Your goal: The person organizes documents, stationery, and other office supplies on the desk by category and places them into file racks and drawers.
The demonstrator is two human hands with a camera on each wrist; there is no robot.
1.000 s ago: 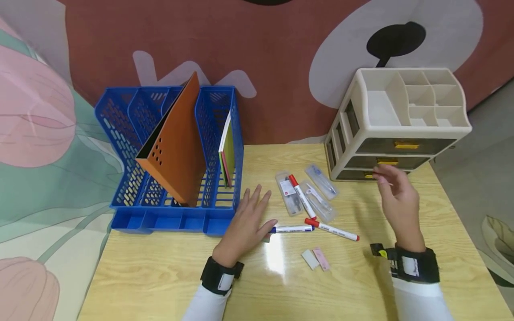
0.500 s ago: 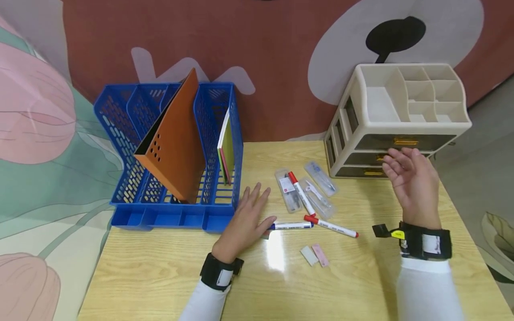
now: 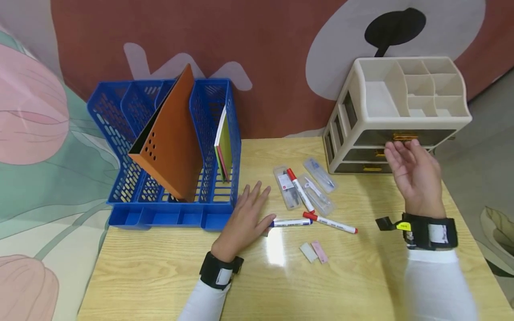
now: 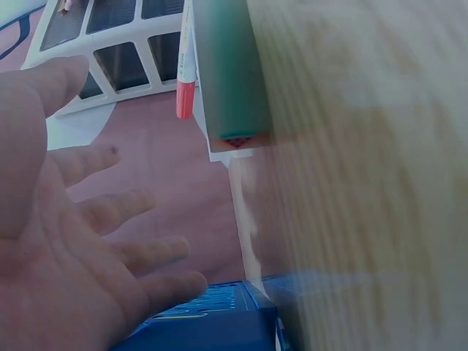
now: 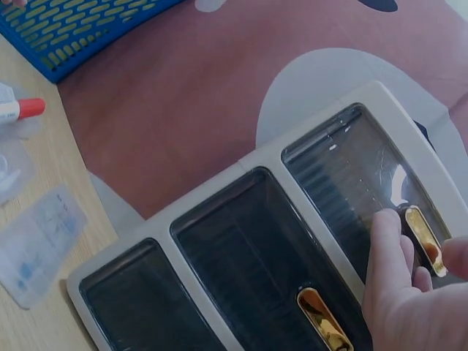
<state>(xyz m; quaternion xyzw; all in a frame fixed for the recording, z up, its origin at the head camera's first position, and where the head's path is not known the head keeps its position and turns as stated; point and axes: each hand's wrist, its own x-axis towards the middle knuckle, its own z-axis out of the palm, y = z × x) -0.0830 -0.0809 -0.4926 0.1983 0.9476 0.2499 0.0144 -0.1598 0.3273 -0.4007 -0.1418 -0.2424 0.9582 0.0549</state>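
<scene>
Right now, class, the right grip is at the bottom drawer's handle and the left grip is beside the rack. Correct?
No, the drawer is wrong: the right grip is at the handle of the top drawer, as the right wrist view shows. The left grip is beside the rack.

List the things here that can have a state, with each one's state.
Top drawer, shut
Middle drawer, shut
Bottom drawer, shut
Red markers, capped
Blue marker, lying flat
Orange folder, tilted in blue rack
Thin notebooks, on edge
Clear cases, flat
Small blocks, flat
Left hand, spread
Right hand, at top gold handle
</scene>
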